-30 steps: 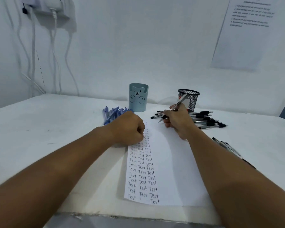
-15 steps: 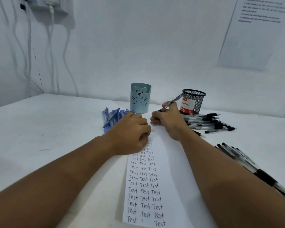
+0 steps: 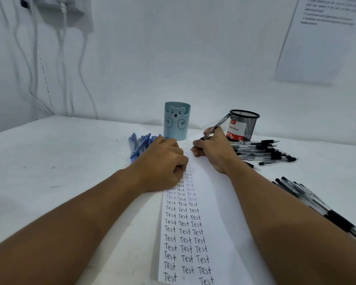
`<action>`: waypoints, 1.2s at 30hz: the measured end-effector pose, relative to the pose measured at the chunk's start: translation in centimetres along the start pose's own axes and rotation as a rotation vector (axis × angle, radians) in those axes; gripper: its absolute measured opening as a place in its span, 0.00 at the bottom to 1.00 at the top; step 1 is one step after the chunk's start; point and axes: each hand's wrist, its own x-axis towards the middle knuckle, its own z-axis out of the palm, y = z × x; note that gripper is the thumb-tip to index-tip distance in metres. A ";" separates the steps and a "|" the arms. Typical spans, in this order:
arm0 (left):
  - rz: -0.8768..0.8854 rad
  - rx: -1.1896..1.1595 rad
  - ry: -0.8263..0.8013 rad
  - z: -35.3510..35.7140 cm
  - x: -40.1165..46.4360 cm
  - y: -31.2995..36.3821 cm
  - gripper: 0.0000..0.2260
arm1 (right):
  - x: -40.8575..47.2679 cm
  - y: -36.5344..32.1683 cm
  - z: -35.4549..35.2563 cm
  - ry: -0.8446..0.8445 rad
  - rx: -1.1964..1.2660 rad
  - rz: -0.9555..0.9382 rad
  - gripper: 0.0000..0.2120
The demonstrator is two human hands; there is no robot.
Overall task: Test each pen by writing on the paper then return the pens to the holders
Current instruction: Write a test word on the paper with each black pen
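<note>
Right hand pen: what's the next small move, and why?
Probably write "Test" at the top of the paper. The right hand grips the pen with its tip at the sheet's far end, where the columns stop, and the left hand rests on the sheet.

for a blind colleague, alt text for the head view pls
The right hand holds a pen at the top of a paper filled with "Test"; the left hand rests fisted on it.
</note>
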 end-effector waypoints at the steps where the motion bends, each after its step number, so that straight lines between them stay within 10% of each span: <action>1: -0.007 -0.005 0.003 0.0 -0.1 0.0 0.14 | -0.1 -0.1 0.0 -0.003 -0.007 0.000 0.17; 36: -0.024 -0.048 0.028 0.1 -0.2 -0.5 0.09 | -0.1 -0.1 0.2 -0.020 -0.053 0.057 0.15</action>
